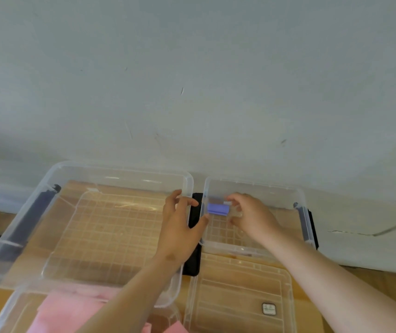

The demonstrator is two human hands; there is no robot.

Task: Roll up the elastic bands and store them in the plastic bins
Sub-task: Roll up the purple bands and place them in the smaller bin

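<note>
While right hand pinches purple roll | left hand loose | pink material cropped

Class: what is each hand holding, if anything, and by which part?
The right hand pinches the rolled purple band by its right end, inside the small bin. The left hand holds nothing; it is open beside that bin's left wall.

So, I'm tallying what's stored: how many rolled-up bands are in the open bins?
1: a purple roll in the small right bin, near its far-left corner, pinched by the right hand. The large left bin shows none. Pink material at the bottom left may hide more.
</note>
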